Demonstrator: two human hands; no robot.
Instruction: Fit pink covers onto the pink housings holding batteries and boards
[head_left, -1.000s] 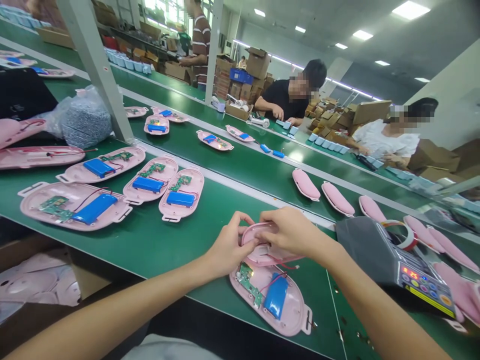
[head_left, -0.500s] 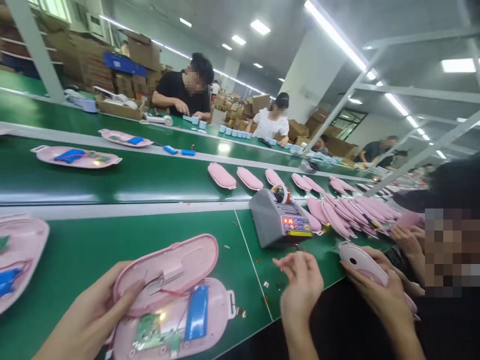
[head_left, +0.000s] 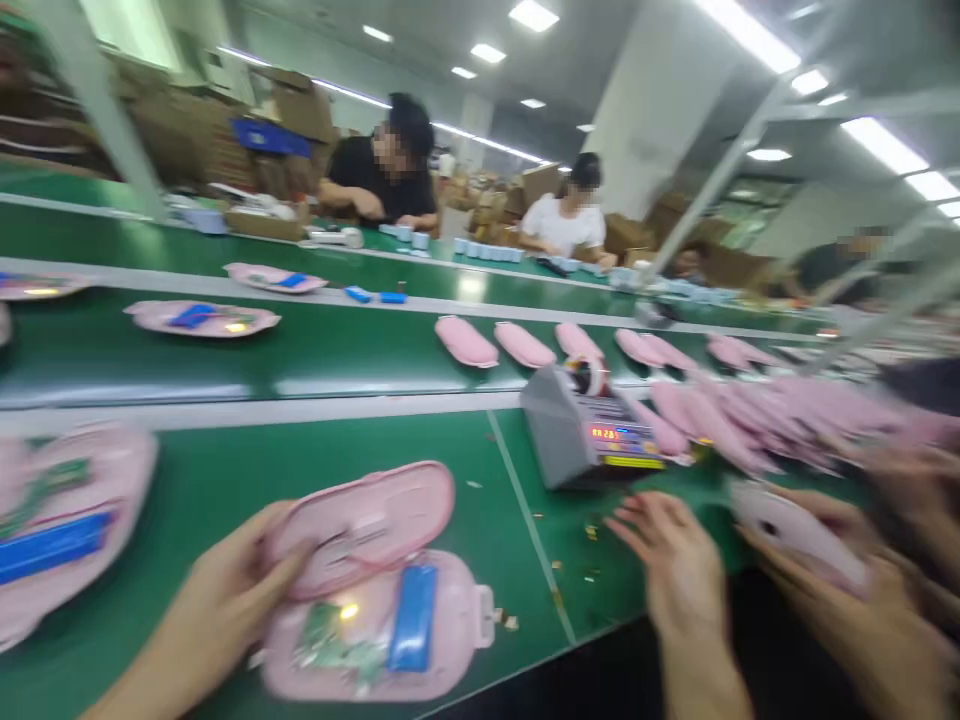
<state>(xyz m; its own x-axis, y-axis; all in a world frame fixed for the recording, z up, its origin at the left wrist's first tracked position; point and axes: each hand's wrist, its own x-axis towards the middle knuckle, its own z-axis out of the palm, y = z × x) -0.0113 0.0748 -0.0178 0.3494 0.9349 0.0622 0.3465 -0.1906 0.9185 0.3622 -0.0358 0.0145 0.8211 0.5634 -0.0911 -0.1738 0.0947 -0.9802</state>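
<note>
My left hand (head_left: 225,590) grips one pink plastic shell half (head_left: 375,520), its thumb inside and its hollow side facing me. Beneath it on the green worktop lies the matching pink half (head_left: 450,650), with a green circuit board (head_left: 326,635), a lit yellow light and a blue battery pack (head_left: 412,615); thin wires run between the halves. My right hand (head_left: 679,560) is over the bench in front of a grey tape dispenser (head_left: 562,430), its fingers stretched out and apart, slightly blurred. I see nothing held in it.
Another opened pink shell (head_left: 127,500) lies at the left. Pink shells (head_left: 465,342) line the conveyor belt (head_left: 360,365), and more are heaped to the right. A co-worker's hands (head_left: 840,570) hold a pale shell close beside my right hand. Small scraps (head_left: 592,530) litter the worktop.
The view has swung left, so everything sits further right. My right hand's bent fingers have straightened and spread somewhat. The left hand keeps its hold on the shell half.
</note>
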